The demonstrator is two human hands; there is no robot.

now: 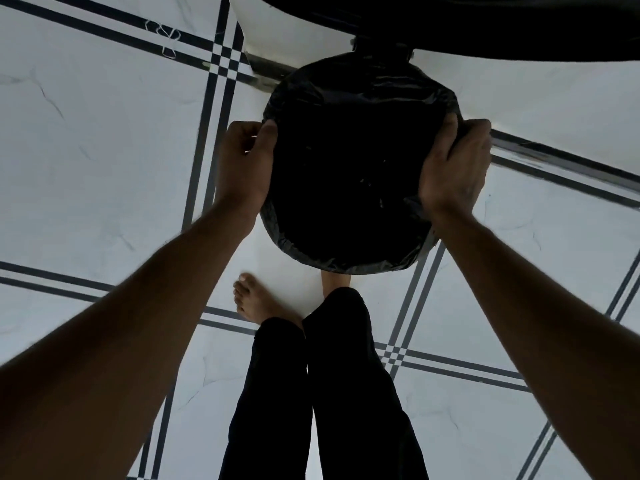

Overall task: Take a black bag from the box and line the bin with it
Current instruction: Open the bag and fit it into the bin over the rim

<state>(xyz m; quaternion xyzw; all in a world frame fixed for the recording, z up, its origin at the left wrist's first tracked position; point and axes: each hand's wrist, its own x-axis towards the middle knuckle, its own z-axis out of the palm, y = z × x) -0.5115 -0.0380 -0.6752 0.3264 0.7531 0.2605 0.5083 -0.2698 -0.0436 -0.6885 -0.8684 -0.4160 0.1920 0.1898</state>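
The black bag (356,174) is lying over the rim of the round bin (377,43) between both hands, the left hand (242,168) and the right hand (453,164) each pinching its edge with curled fingers.

Looking straight down: black bag (356,168) is stretched over the round bin, rim fully covered. Left hand (242,168) grips the bag edge at 9 o'clock, right hand (453,164) at 3 o'clock. Bare foot (256,303) on the white tiled floor (86,168) at 6 o'clock.
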